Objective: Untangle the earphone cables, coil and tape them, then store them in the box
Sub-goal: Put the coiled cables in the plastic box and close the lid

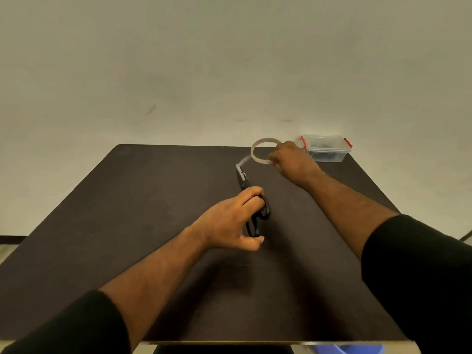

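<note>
The left hand point(231, 221) gripped black scissors point(251, 200) mid-desk point(127, 213), blades at a tape strip; the right hand point(291, 159) held the tape roll point(263, 150) beside the clear box point(325, 149) at the far right corner.

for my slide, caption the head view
Left hand holds scissors at tape held by right hand.

The counter point(127, 226) is dark brown and plain. The scissors point(255, 218) are black with grey blades. The tape roll point(264, 151) is see-through. The box point(325, 149) is clear with red clips and something dark inside. The sleeves point(419, 264) are black. The wall point(178, 60) is pale beige.
</note>
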